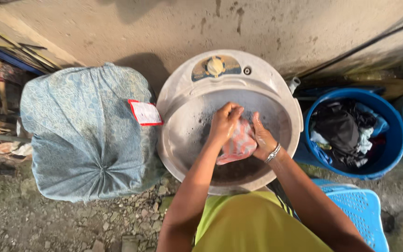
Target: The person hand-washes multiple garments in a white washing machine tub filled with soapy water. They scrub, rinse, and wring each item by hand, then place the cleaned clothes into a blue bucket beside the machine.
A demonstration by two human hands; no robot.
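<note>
Both hands are closed on a small pink-and-white striped cloth [239, 143], the left hand [223, 123] gripping it from above and the right hand [263, 140], with a silver bracelet [273, 153] at the wrist, pressing from the side, probably so the fabric rubs against itself over the open mouth of the round grey plastic washing tub [183, 107]. At three o'clock stands a blue plastic bucket [392, 140] of dark clothes, at nine o'clock a bulky bundle under pale blue patterned fabric [85, 135], and at five o'clock a blue perforated plastic stool [364, 210]; nothing blocks the hands.

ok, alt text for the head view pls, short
Both hands, left hand and right hand, grip a pink striped cloth over a round white washer tub. A blue bucket of clothes stands to the right, a cloth-covered bundle left.
</note>
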